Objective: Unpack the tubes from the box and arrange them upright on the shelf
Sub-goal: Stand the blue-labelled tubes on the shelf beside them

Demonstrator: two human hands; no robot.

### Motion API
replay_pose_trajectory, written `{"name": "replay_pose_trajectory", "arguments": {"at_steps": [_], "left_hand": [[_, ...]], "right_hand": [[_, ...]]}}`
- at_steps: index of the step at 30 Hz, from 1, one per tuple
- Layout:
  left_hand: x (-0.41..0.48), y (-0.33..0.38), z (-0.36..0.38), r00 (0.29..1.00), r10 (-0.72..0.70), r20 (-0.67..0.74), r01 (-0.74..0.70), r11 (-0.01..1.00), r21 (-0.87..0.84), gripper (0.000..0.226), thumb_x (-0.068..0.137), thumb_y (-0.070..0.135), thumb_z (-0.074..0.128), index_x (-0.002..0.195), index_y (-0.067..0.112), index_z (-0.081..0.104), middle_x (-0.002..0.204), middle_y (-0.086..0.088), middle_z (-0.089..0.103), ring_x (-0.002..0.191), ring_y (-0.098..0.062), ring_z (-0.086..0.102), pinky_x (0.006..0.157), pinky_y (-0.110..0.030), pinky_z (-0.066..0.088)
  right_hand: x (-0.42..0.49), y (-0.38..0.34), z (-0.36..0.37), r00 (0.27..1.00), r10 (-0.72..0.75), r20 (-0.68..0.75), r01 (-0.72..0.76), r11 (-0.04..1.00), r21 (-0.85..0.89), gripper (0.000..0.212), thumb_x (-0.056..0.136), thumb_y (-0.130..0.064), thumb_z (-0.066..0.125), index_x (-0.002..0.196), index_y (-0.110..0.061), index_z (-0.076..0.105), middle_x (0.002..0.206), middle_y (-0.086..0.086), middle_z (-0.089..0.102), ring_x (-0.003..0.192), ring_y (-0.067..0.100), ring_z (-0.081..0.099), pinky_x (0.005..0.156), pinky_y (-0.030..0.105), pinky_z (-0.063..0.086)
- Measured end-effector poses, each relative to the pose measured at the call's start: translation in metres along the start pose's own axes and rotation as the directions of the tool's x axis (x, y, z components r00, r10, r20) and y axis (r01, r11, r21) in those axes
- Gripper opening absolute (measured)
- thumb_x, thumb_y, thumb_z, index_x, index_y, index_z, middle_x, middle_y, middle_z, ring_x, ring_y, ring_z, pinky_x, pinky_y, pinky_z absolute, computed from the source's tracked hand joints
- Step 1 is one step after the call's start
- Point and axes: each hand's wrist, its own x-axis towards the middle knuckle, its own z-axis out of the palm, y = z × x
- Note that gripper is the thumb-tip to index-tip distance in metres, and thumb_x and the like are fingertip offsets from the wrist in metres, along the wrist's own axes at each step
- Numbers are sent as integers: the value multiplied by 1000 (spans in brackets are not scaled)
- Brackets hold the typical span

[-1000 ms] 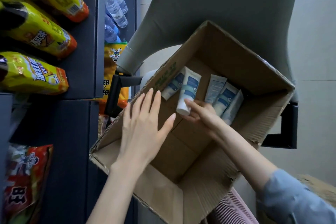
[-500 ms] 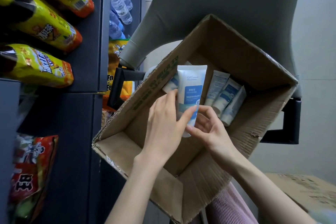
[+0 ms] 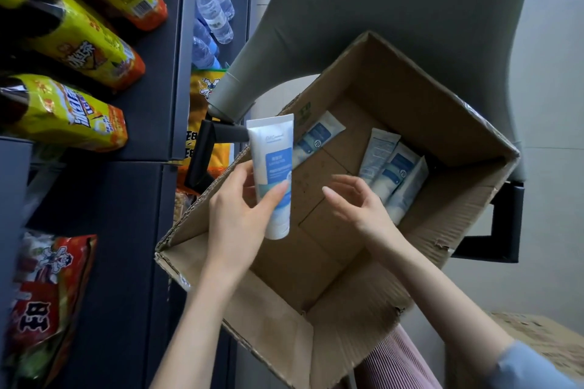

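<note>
Dark shelf units crowded with snack bags and water bottles are standing left of an open cardboard box, with a grey chair behind it.

The left hand is gripping a white-and-blue tube around its lower half, cap end down, above the box's left wall. The right hand is hovering with fingers loosely spread, holding nothing, near three tubes lying together on the box floor; a fourth tube is lying by the left wall. The smooth tube is looking liable to slide through that low grip and drop back, and on its small cap it is likely to topple beside those bulging bags.
</note>
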Motion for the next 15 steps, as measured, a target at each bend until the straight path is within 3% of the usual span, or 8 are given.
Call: {"name": "replay_pose_trajectory", "arguments": {"at_steps": [4, 7, 10, 15], "left_hand": [[2, -5, -10, 999, -18, -36, 18, 1000, 7, 29, 78, 36, 71, 104, 29, 59, 97, 13, 68, 85, 0, 63, 64, -6, 45], [5, -8, -15, 998, -30, -60, 29, 1000, -11, 27, 77, 38, 70, 100, 33, 59, 95, 15, 68, 83, 1, 63, 64, -7, 46], [7, -12, -18, 995, -42, -91, 39, 999, -35, 28, 74, 44, 69, 98, 33, 59, 95, 15, 68, 83, 0, 64, 66, -10, 48], [8, -17, -22, 990, -83, -118, 67, 989, -134, 30, 70, 45, 68, 96, 35, 59, 94, 16, 68, 87, -3, 65, 68, -13, 51]], "right_hand": [[37, 4, 3, 996, 32, -78, -40, 994, -102, 54, 81, -45, 69, 126, -25, 47, 123, -12, 53, 111, 4, 52, 94, 25, 43], [67, 5, 12, 991, 57, -119, -69, 992, -106, 69, 81, -42, 70, 136, -19, 37, 128, -5, 49, 113, 10, 48, 90, 25, 41], [95, 6, 24, 978, 119, -171, -127, 991, -37, 83, 83, -33, 70, 147, -12, 22, 143, 8, 42, 126, 22, 47, 100, 34, 44], [127, 8, 41, 926, 268, -267, -228, 959, 170, 84, 86, -19, 68, 149, -12, 13, 147, 12, 38, 128, 29, 46, 102, 41, 44]]}}
